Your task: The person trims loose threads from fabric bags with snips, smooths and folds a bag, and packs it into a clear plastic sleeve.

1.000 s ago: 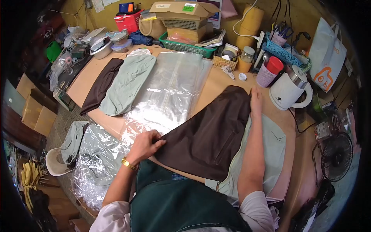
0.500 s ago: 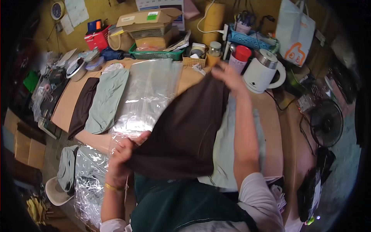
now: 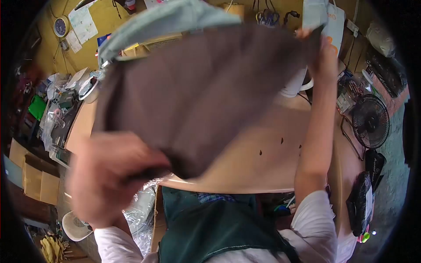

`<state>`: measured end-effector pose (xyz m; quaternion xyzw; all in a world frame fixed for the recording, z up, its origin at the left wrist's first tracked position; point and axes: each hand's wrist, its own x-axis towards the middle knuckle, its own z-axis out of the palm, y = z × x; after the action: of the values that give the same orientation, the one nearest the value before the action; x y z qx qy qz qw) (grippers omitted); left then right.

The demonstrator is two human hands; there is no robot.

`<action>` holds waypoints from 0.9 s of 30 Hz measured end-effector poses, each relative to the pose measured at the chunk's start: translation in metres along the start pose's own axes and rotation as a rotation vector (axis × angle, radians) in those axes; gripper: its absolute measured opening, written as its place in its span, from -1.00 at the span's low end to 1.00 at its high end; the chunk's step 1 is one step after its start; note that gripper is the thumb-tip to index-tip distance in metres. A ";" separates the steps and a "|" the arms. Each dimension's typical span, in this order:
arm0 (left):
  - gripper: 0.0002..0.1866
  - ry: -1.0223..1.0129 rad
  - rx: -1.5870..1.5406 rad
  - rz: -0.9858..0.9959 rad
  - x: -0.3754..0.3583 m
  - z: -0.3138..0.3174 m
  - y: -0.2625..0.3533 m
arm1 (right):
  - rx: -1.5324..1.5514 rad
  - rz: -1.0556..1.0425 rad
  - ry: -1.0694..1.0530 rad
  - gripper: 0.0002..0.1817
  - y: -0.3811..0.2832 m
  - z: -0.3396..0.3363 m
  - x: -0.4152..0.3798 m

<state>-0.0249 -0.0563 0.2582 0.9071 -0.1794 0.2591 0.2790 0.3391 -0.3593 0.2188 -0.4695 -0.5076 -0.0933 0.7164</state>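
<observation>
L hand (image 3: 107,175) gripping the lower L edge of the dk brown garment (image 3: 193,87), R hand (image 3: 323,59) clutching its upper R corner! Garment's up, blurred, over the table (image 3: 272,136), pale green fabric (image 3: 162,24) behind.

Tan table (image 3: 245,171), curved front edge | small dark marks (image 3: 261,152) | white kettle (image 3: 292,90), partly hidden

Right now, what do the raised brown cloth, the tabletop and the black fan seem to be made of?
Brown cloth: soft matte textile, judging by its drape and folds; motion blur hides the weave.
Tabletop: smooth tan surface with a faint sheen, perhaps laminate or a plastic covering.
Black fan: dark, probably plastic at the hub; the thin-ribbed guard could be wire or plastic.
</observation>
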 end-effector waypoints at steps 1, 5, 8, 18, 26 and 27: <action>-0.83 -0.233 0.133 0.008 -0.006 0.008 0.002 | -0.068 0.099 -0.001 -0.51 0.012 -0.002 -0.036; -0.79 -0.383 -0.336 0.101 -0.030 0.092 -0.035 | -0.382 0.699 0.319 -0.75 0.054 0.043 -0.166; -0.34 -0.234 -0.373 -0.089 -0.054 0.173 -0.069 | 0.045 0.878 0.293 -0.78 0.087 0.087 -0.216; -0.67 -0.033 -0.302 -0.342 -0.059 0.197 -0.114 | -0.705 0.720 -0.351 -0.86 0.036 0.138 -0.209; -0.42 -0.372 -0.693 -0.265 -0.051 0.208 -0.063 | -0.320 0.589 -0.120 -0.47 0.019 0.183 -0.234; -0.42 -0.572 -0.872 -0.341 -0.035 0.191 -0.073 | -0.329 0.608 -0.100 -0.58 0.035 0.171 -0.259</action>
<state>0.0518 -0.1075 0.0730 0.7580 -0.1895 -0.1451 0.6070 0.1296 -0.2978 -0.0044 -0.7122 -0.3573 0.0670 0.6005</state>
